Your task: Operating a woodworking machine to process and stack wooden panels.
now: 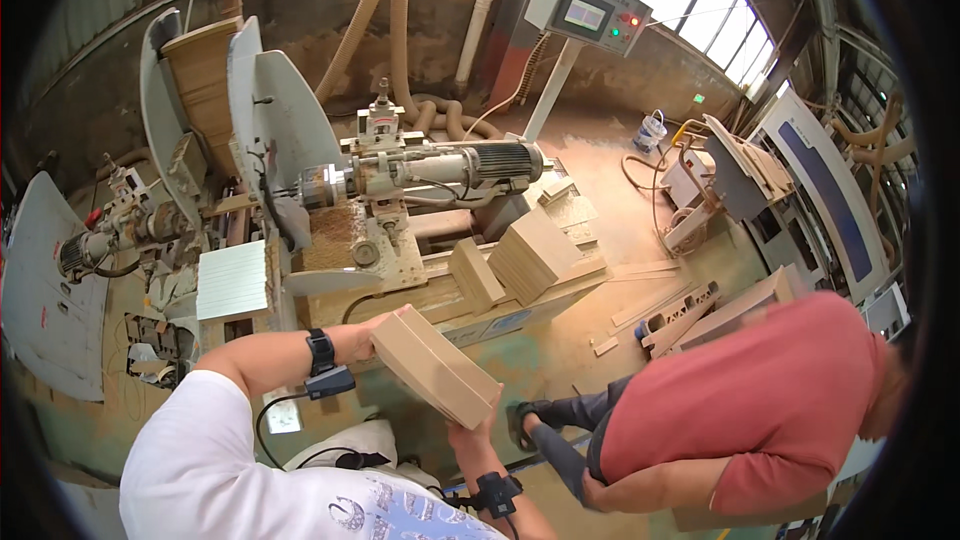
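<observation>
Between my two hands is a short stack of light brown wooden boards [437, 368], tilted down to the right in front of my body. My left hand [372, 332] grips its upper left end, with the fingers partly hidden behind the wood. The lower right end rests in my right hand [474, 428], closed on it from below. Just beyond, on the machine's bed, stand a larger stack of boards [537, 252] and a thinner stack [476, 275]. To the left of these, a pale ribbed block [233, 280] sits by the machine.
A woodworking machine [420, 180] with a motor and upright guard plates spans the far side. Its control panel [590, 15] stands on a post. A co-worker in a red shirt [730, 390] bends close on my right. Wood strips [640, 305] lie on the floor.
</observation>
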Demonstrator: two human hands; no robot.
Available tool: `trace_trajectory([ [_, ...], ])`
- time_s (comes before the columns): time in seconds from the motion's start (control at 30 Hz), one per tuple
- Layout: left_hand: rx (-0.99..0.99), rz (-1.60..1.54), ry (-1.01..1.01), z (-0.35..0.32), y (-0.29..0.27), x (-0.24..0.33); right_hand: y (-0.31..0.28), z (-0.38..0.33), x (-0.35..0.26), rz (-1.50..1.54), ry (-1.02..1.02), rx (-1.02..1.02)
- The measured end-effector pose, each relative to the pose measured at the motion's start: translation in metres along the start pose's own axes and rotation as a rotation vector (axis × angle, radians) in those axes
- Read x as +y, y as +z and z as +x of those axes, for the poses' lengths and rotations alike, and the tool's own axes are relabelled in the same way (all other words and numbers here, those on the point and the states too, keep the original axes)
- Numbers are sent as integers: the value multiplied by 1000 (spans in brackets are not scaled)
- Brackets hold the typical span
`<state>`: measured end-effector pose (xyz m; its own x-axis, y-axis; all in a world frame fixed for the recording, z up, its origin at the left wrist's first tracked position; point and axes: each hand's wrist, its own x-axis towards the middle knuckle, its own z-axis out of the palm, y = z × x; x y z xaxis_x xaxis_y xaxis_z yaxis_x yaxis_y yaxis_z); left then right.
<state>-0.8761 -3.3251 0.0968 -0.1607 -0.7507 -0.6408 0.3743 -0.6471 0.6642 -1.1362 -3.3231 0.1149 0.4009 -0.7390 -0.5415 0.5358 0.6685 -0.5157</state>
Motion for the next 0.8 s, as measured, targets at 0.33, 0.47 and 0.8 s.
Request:
trace_trajectory([
  [0.33, 129, 65, -149, 190, -86, 72, 20, 165, -6, 147, 16, 44],
  [0.47, 31, -18, -100, 216, -76, 118, -13, 250, 22, 220, -166, 105],
  [0.8, 218, -103, -273, 270, -92, 134, -4, 295, 30, 548, 0, 290],
])
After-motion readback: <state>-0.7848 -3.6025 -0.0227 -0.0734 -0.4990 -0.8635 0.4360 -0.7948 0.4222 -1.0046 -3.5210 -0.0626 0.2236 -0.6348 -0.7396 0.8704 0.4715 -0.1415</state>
